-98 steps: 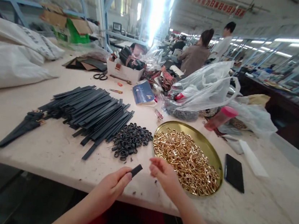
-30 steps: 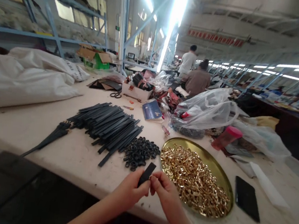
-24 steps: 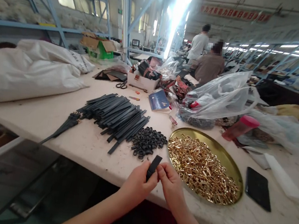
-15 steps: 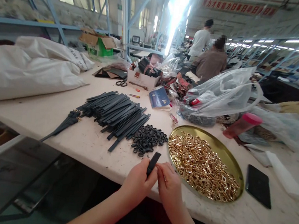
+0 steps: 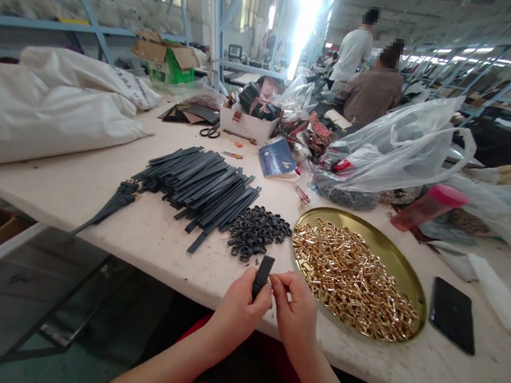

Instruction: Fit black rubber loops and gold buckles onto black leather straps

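Nearest, at the front edge of the bench (image 5: pixel 74 185), the left hand (image 5: pixel 239 306) has its fingers clamped on the lower end of a short black strap (image 5: pixel 262 275). The strap's free end stands up, tilted slightly right. The right hand (image 5: pixel 297 311) sits just beside it, touching the left. Its fingers are pinched together against the strap's side, perhaps on a small metal piece, though that is too small to tell.

Just beyond the strap lies a heap of black loops (image 5: pixel 259 234). To its right is a round gold tray (image 5: pixel 350 217) filled with gold buckles (image 5: pixel 351 278), and a black phone (image 5: pixel 453 314) lies flat further right. Left of the loops, a stack of long black straps (image 5: pixel 201 182) fans across the bench.

Farther back are a blue booklet (image 5: pixel 278 157), a pink-capped bottle (image 5: pixel 425 206) on its side and a clear plastic bag (image 5: pixel 395 149). Big white sacks (image 5: pixel 46 110) are on the left. Two people (image 5: pixel 373 91) stand in the distance.
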Demonstrator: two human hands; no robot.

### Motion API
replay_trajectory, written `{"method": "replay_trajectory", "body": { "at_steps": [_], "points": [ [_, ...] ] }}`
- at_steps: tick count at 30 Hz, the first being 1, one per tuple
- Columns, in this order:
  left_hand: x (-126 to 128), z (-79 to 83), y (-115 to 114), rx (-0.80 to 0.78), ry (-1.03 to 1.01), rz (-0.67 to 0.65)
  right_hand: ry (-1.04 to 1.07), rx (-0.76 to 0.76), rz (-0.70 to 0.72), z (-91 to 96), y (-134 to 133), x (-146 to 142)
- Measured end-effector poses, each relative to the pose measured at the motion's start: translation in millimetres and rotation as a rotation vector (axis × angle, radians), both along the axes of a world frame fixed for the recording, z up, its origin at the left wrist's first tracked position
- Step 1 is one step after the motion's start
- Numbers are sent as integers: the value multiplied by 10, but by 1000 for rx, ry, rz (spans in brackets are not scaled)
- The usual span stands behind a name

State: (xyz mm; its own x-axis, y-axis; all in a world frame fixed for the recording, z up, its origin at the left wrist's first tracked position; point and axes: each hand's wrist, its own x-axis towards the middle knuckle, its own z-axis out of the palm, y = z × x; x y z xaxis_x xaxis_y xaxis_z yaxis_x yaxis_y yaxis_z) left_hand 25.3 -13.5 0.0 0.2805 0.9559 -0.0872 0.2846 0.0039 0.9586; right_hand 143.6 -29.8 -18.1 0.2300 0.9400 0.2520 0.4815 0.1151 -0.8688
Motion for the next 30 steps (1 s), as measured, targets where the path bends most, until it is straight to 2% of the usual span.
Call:
{"method": "replay_trajectory", "body": {
  "at_steps": [3, 8, 10, 13, 16, 22, 30],
  "points": [
    [7, -15, 14, -51, -49, 15, 173, -110, 36, -1, 29, 14],
    [-2, -131, 60, -196, -166, -32, 830, -368, 219, -28, 74, 21],
    [-26, -188, 88, -175, -115, -40, 1056, -464, 268, -49, 68, 21],
    [-101, -224, 123, -115, 50, -45, 1251, -576, 217, -81, 45, 40],
    [-197, -209, 118, -134, 144, -84, 1292, -627, 138, -106, 35, 82],
    [-272, -201, 37, -286, 94, -284, 1166, -468, 79, -137, 55, 77],
    [-270, -72, 95, -121, 262, -384, 1107, -471, 85, -197, 3, 24]
  ]
}}
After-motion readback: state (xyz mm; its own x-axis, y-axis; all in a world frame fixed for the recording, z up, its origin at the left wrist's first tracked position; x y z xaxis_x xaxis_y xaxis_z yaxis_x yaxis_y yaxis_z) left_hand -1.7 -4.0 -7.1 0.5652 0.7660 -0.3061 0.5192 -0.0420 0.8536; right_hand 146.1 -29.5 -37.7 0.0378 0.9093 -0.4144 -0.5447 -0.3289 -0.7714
